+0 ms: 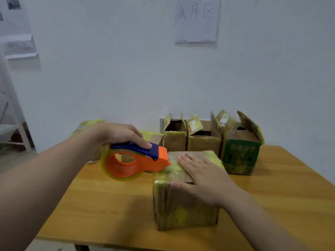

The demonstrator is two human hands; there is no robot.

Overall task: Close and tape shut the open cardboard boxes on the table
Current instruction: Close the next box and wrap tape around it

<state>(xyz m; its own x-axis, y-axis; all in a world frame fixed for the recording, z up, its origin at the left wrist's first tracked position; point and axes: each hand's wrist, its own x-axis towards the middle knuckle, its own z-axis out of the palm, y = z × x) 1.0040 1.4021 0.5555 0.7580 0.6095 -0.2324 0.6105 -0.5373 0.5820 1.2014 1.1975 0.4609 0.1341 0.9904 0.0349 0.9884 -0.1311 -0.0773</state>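
The dispenser was clasped by the left grip. The probably light box was steadied under the flat right grip.

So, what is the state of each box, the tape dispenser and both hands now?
Near box: closed, flaps down.
Tape dispenser: held, nose at the near box's top edge.
Left hand: grips the tape dispenser.
Right hand: flat, presses on the near box's top.
Left back box: open, flaps up.
Middle back box: open, flaps up.
Green box: open, flaps up.
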